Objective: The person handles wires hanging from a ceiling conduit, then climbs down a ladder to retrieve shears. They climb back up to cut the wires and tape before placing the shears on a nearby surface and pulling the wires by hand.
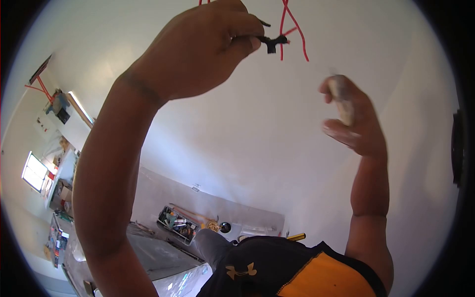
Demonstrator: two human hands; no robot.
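High in view, my left hand (208,52) pinches a strip of black tape (271,43) between thumb and fingers. The tape's far end is stuck around the tip of a red wire (291,31). More red wires (300,37) hang around it, two of them crossing near the top edge. To the right and lower, my right hand (358,116) is curled around a pale, slim object (342,101). Motion blur hides what kind of object it is. That hand is apart from the wires and the tape.
Far below on the floor stands a crate of mixed tools and cans (178,223), with coiled rope (213,226) beside it. A yellow-handled item (297,237) sticks out near my shirt. At left are a window (34,172) and another opening with hanging red wires (45,89).
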